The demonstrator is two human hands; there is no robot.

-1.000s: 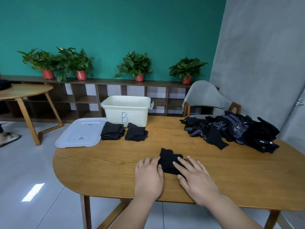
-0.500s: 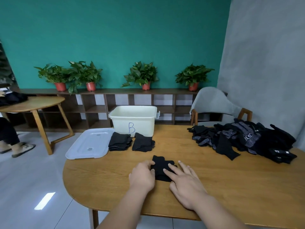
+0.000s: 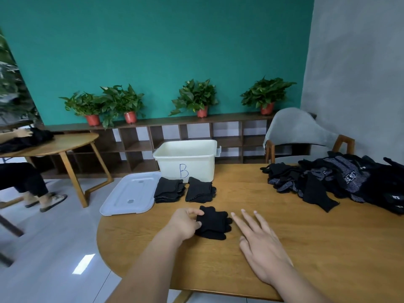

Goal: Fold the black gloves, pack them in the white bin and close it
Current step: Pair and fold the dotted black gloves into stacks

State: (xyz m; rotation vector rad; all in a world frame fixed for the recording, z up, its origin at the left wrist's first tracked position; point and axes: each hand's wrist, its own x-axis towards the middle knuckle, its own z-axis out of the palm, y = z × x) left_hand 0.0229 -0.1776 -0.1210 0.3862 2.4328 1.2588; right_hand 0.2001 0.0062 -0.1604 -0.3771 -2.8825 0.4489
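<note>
left hand (image 3: 185, 224) grips the left edge of a folded black glove (image 3: 213, 223), fingers curled over the top of it, thumb at its near side. glove lies flat on the table (image 3: 306, 248), near the near edge, toward the left end. right hand (image 3: 260, 241) is open and holds nothing: palm down, fingers straight and spread, just right of the glove. index tip sits right beside the glove's finger ends; can't tell if it touches. bin (image 3: 188, 158) stands upright at the far edge, open-topped, blue "b" on its front wall; can't see what's inside. lid (image 3: 131, 193) lies flat at the far left corner, partly overhanging the table edge, just left of the bin. two folded glove stacks sit in front of the bin: left stack (image 3: 168, 190) touching or just beside the lid, right stack (image 3: 200, 190) just beside it, both between bin and the held glove. unfolded pile (image 3: 341, 180) of black gloves, some with white dots, spreads along the far right edge, well apart from the hands. grey chair (image 3: 293, 132) behind the table at the far right. shelf (image 3: 175, 136) along the green wall carries four potted plants (image 3: 194, 97). side table (image 3: 54, 143) at left with dark cloth on it, and a seated person (image 3: 21, 182) partly in view there.
</note>
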